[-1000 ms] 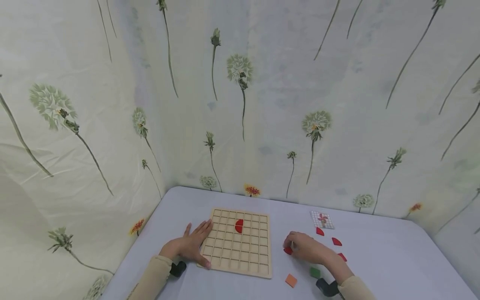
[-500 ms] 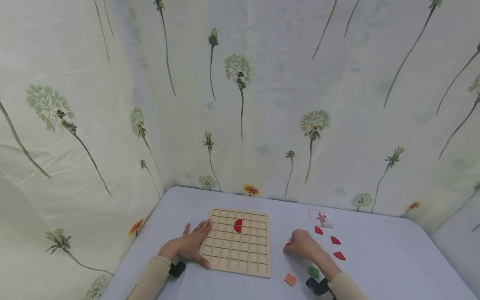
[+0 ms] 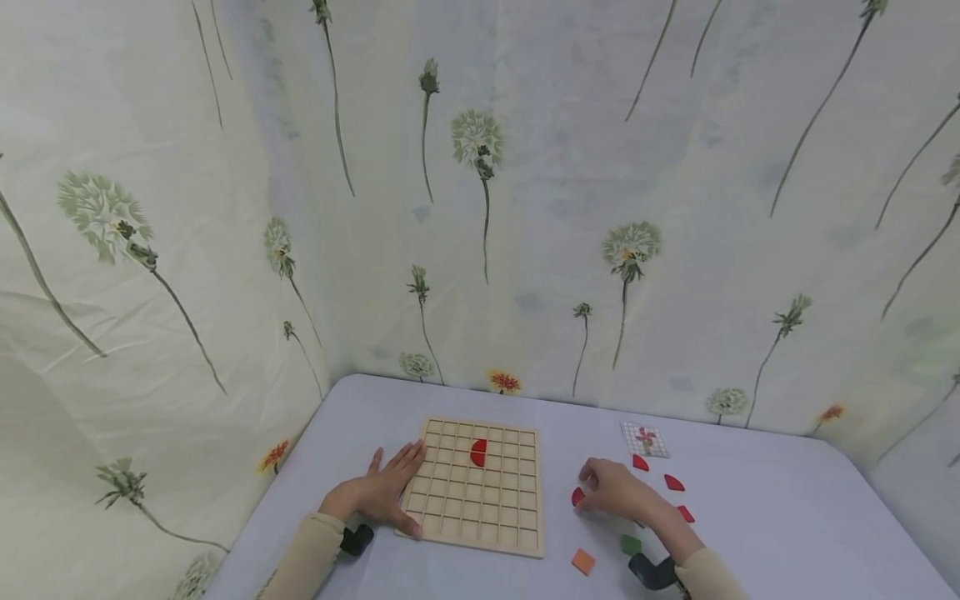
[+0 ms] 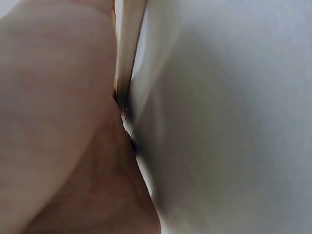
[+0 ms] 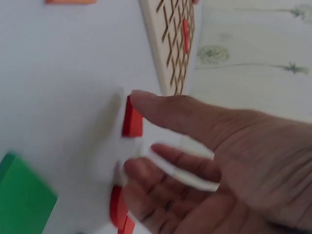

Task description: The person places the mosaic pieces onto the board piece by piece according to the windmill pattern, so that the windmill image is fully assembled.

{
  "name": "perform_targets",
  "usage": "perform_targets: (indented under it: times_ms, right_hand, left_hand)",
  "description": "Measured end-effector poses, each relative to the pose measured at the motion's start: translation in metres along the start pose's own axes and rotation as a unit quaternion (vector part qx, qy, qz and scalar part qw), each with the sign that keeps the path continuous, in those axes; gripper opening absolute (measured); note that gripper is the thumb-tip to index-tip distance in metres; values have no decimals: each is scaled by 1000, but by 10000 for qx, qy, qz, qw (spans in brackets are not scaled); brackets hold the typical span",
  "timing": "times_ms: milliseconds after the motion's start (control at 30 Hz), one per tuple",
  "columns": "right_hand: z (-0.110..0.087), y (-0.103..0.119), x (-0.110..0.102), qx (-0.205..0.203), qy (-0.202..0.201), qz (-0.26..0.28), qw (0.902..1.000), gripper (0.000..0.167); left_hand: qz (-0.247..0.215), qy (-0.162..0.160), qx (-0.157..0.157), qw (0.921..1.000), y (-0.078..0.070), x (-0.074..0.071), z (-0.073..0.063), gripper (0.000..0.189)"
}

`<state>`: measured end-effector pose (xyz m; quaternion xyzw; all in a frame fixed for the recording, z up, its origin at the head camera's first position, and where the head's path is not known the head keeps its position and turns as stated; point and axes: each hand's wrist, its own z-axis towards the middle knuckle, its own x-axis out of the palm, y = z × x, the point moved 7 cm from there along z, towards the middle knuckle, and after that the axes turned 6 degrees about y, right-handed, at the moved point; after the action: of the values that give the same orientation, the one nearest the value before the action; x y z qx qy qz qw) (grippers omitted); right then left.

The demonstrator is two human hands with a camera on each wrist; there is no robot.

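"Well, past the orange tile (image 3: 582,561) and green tile (image 3: 631,545) nearest us, what's changed with the right hand (image 3: 618,490)?"

"Half a second ago it was bunched over that red quarter-circle (image 3: 577,497); now its fingers have parted from the thumb, whose tip touches the piece. So I'd judge it isn't gripped; it's beside the board (image 3: 468,531), in no cell. Whether it rests on the tabletop (image 3: 787,500), I can't tell."

"And the left hand (image 3: 381,492)?"

"Spread along the board's left edge, clasping nothing, well apart from the other."

"That board looks like pale wood, ridged into squares."

"Yes, with two flat red pieces (image 3: 477,458) in neighbouring cells, together a half disc. Three loose red pieces (image 3: 673,482) lie beside the right hand, then a thin gridded card (image 3: 645,439), then the creased dandelion curtain (image 3: 540,208)."
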<state>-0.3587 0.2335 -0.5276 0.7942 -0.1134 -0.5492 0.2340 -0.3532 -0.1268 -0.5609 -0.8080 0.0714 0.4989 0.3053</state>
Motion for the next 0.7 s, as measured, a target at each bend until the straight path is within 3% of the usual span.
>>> perform_targets:
  times_ms: [133, 300, 567, 700]
  right_hand:
    - [1, -1, 2, -767, 76, -188, 9968, 32]
    - [2, -3, 4, -1288, 155, -368, 9909, 23]
    - [1, -1, 4, -1602, 165, -425, 9860, 21]
    - [-1, -2, 5, -1558, 141, -407, 9868, 18]
  left_hand:
    - [27, 16, -35, 10000, -1, 0, 0, 133]
    - [28, 9, -26, 10000, 0, -1, 0, 133]
    - [51, -10, -1, 10000, 2, -1, 1, 134]
    - [7, 39, 14, 10000, 1, 1, 1, 133]
